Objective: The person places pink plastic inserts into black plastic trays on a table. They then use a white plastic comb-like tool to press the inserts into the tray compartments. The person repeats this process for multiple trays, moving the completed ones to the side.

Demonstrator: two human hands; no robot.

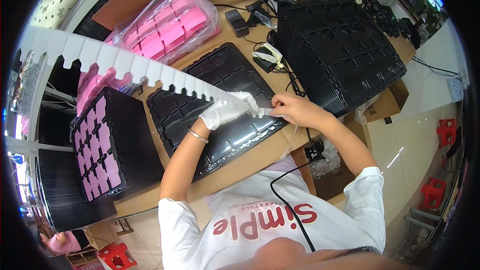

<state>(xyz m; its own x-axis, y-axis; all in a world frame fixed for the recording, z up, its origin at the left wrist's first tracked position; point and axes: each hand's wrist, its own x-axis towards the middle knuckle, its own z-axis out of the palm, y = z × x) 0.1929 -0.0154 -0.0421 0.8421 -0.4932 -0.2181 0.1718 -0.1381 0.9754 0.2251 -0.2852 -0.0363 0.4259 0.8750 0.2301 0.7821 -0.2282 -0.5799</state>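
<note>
A long white strip with a row of notches along one edge (pixel 115 60) stretches from the upper left to the middle. Gripping it near its right end is my left hand (pixel 225 112), in a white glove with the fingers closed. My bare right hand (pixel 302 112) pinches the narrow tip of the strip, or a thin piece attached to it; which one I cannot tell. A thin pale ribbon (pixel 290 142) hangs below my right fingers. Under both hands lies a shiny black moulded tray (pixel 235 142) with rectangular recesses.
On the right stands a tall stack of black trays (pixel 345 45). Another stack on the left (pixel 137 135) has pink pieces in its top tray. Bagged pink sheets (pixel 170 27) lie behind. Cables, a black box-shaped device (pixel 236 23) and cardboard (pixel 225 182) surround the work.
</note>
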